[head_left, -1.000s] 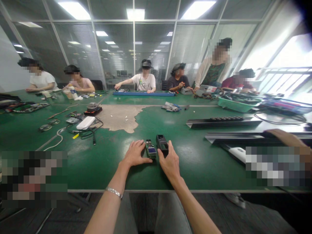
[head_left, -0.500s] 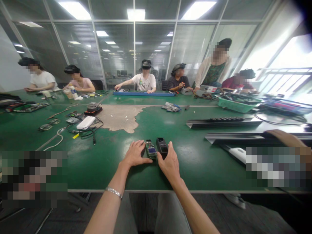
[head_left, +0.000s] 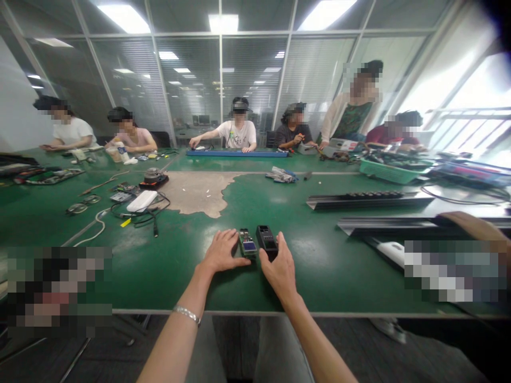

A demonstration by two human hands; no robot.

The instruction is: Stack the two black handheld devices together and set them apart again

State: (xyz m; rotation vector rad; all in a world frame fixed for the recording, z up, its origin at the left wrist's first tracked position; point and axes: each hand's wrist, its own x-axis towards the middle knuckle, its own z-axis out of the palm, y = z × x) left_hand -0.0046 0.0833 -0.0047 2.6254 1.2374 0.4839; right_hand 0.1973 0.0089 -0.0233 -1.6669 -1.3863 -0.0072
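Note:
A small green circuit board [head_left: 248, 246] with a little display lies on the green table in front of me. My left hand [head_left: 220, 251] rests along its left side, fingers stretched out and the thumb apart near its lower edge. Under those fingers a dark edge shows, too hidden to name. Just right of the board lies a black plastic housing [head_left: 266, 238] with cut-outs along its face. My right hand [head_left: 279, 265] is around its near end, thumb on the left and fingers on the right, spread apart. Whether the fingertips touch the housing I cannot tell.
Left of centre sit a white power bank [head_left: 142, 201], tangled cables and a black-and-orange device [head_left: 154, 180]. Long black metal channels [head_left: 367, 200] lie to the right, near a co-worker's hand [head_left: 473, 226]. A green basket [head_left: 393, 171] stands behind them. Several people sit across the table.
The view has shifted very slightly. Both hands, the circuit board and the black housing stay nearly as they were.

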